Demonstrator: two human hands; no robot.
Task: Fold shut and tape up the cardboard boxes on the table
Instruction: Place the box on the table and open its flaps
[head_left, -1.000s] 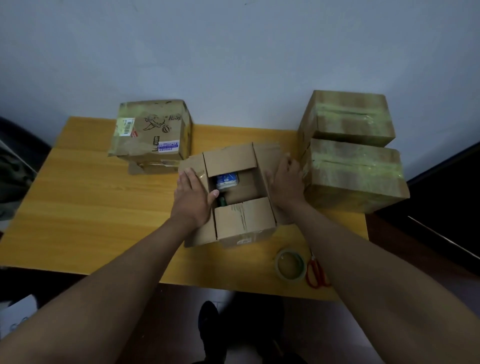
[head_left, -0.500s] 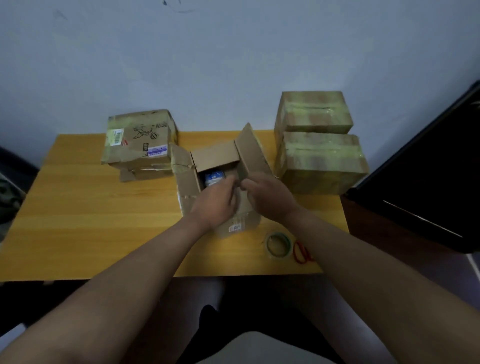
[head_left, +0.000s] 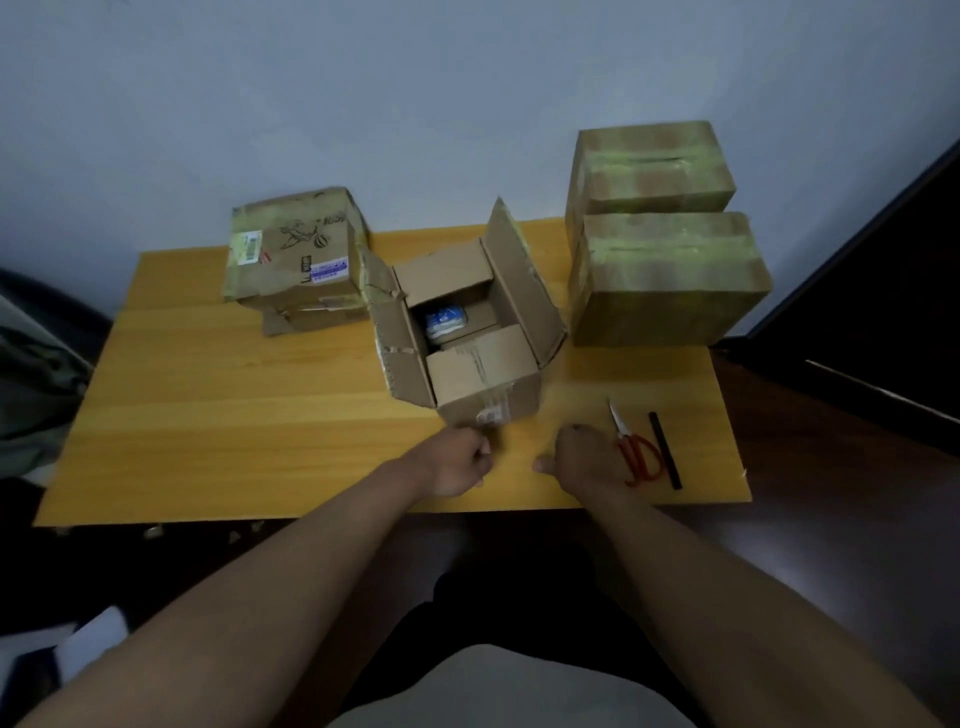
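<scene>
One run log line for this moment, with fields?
open box: flaps up, untaped | hands: left, right at near table edge | scissors: beside right hand

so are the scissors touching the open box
Apart. The head view shows bare tabletop between the scissors and the open box.

My left hand (head_left: 460, 462) is curled with its back to the camera, so I cannot tell whether it holds anything. My right hand (head_left: 584, 457) hides its own fingers, and whatever may lie under it. Inside the open box (head_left: 462, 332) a blue-and-white item (head_left: 444, 319) is half covered by the flaps and too blurred to name. The labels on the left box (head_left: 296, 249) are too small to read.
</scene>
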